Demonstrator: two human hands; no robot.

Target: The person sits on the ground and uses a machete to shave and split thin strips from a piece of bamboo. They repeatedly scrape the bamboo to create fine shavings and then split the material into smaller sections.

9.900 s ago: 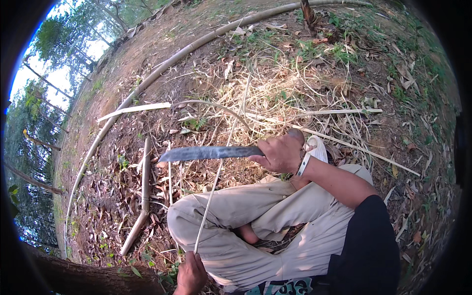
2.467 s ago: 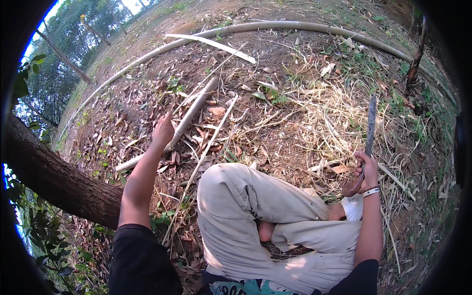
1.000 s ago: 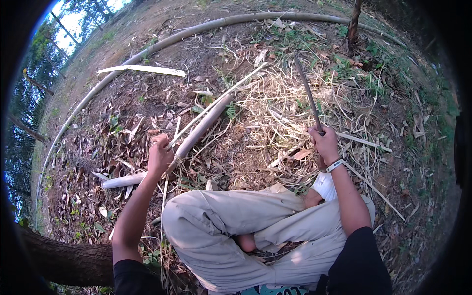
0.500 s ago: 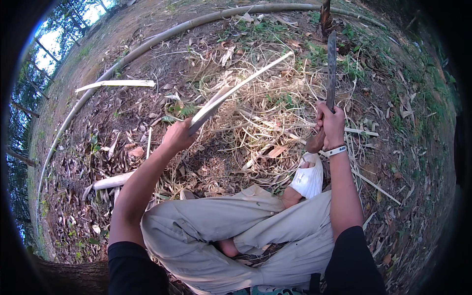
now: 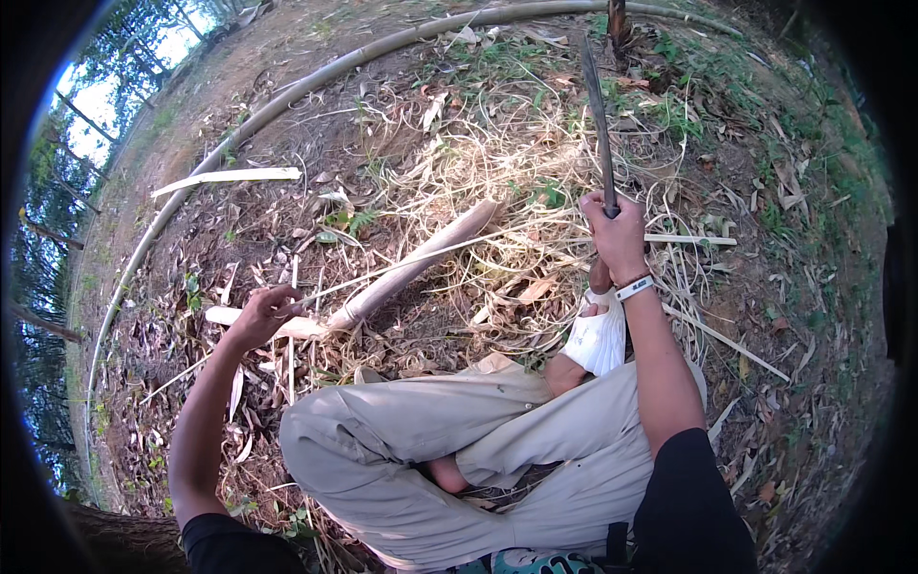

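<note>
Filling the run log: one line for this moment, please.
left hand: holds thin pale strip | right hand: holds long knife, blade pointing away | nearby: thick stick, curly shavings

Dark lettering [image 5: 641,284] on white wristband [image 5: 632,288]

At the far side, a long greyish pole [image 5: 368,52], running in a wide arc from left to upper right. Across it on the left, a flat whitish strip [image 5: 234,176]. Close by its right stretch, a reddish-brown stump [image 5: 618,29], with green grass [image 5: 677,120] just nearer. At lower left, a dark tree trunk [image 5: 129,540]. Beyond, leafy trees [image 5: 124,48] against bright sky [image 5: 94,110]; all around, dry leaves [image 5: 153,368] on brown soil [image 5: 378,134].
</note>
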